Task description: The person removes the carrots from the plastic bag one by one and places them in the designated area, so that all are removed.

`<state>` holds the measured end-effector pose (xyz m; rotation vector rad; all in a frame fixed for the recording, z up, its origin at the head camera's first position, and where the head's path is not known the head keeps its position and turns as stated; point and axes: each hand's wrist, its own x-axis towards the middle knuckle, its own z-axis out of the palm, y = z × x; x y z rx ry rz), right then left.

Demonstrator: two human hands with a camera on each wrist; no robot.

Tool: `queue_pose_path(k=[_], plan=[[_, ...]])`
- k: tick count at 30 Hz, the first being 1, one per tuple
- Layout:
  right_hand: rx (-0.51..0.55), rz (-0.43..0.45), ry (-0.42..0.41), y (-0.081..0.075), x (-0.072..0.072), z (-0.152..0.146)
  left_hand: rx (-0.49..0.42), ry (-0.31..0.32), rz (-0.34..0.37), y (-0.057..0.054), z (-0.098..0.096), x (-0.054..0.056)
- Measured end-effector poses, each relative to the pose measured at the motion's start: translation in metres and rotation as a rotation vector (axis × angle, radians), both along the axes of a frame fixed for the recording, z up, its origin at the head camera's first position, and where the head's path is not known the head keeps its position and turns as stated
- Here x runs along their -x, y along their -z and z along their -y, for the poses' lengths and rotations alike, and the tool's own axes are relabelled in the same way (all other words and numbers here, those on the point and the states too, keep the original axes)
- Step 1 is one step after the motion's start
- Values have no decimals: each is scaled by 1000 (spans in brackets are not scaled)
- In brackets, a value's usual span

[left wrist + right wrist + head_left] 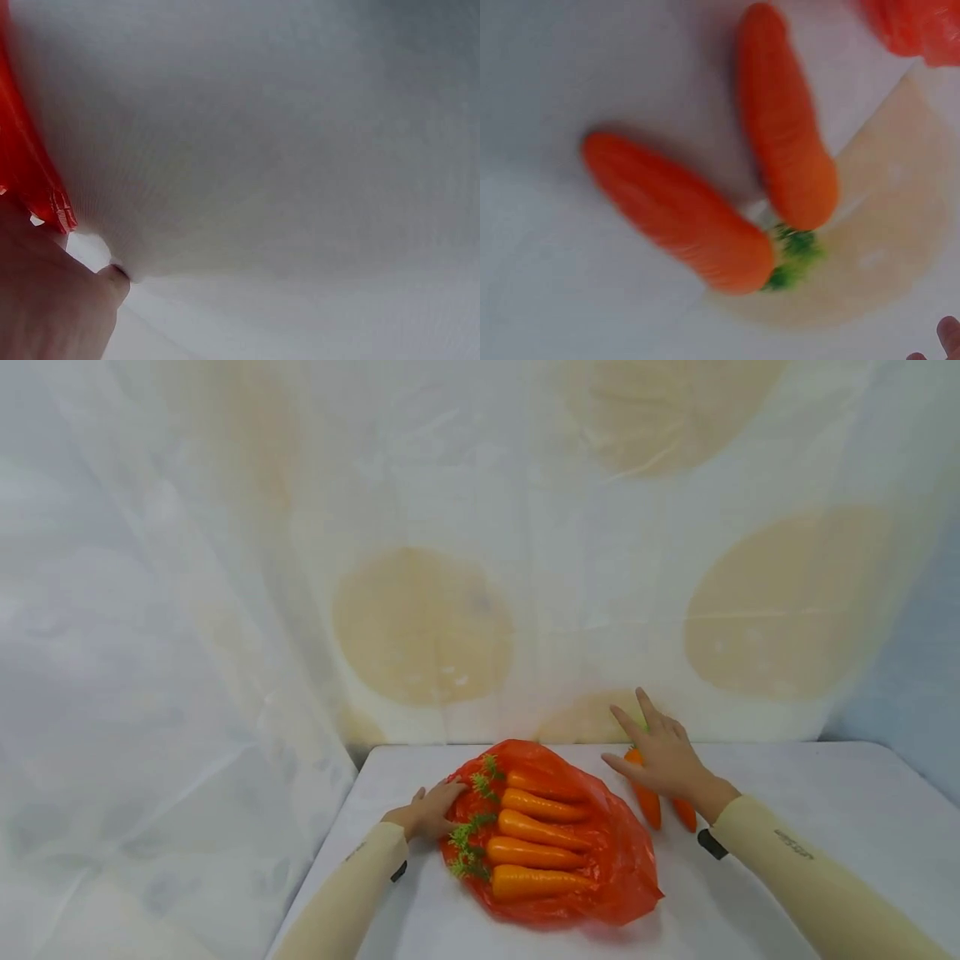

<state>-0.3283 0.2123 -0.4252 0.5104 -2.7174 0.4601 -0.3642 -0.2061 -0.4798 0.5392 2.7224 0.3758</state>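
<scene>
A red plastic bag (626, 868) lies flat on the table, and several orange carrots (536, 881) with green tops sit in a row on it. At the bag's left edge my left hand (435, 810) touches the red plastic, its fingers reaching toward the green tops. In the left wrist view the thumb (114, 281) stands apart from the bag's edge. My right hand (663, 760) is over two more carrots (679, 214) right of the bag, fingers spread, holding nothing. Those two lie at an angle, their green tops (795, 251) close together, and the hand partly covers them in the head view.
The white table (810, 827) ends at a pale curtain (592, 610) with tan round spots, hanging along its back edge. More pale sheeting (150, 735) hangs on the left side. Table surface extends to the right of the two carrots.
</scene>
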Motion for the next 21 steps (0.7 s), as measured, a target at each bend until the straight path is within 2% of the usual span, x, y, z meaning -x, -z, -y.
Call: queue_pose_path(k=[5,9,15,21], plan=[[-34,-40,-82,-6,-1,27,-3,-5,-3,1,4,3],[-79,-52,-112,-5,-3,45,-14,-6,-4,2,4,6],[-95,-93,-181,-5,-14,66,-24,-3,8,5,3,4],[-121,-105,-226,0,-16,83,-16,-5,-11,8,6,7]])
